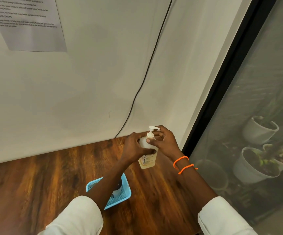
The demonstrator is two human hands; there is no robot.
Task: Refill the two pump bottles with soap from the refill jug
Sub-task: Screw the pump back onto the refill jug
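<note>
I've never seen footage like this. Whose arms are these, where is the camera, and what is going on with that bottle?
There is no machine here: the picture comes from a wide-angle camera worn on a person's head, looking down at their own two arms in pale sleeves. Both hands are on a pump bottle of yellowish soap standing on a wooden table near a white wall. The left hand wraps the bottle's body, and the right hand, with orange bands on its wrist, is up by the white pump top. Nearer the person, a blue basket lies on the table with something in it, mostly hidden by the left arm. A printed sheet hangs on the wall, and a glass door with plant pots behind it is to the right.
</note>
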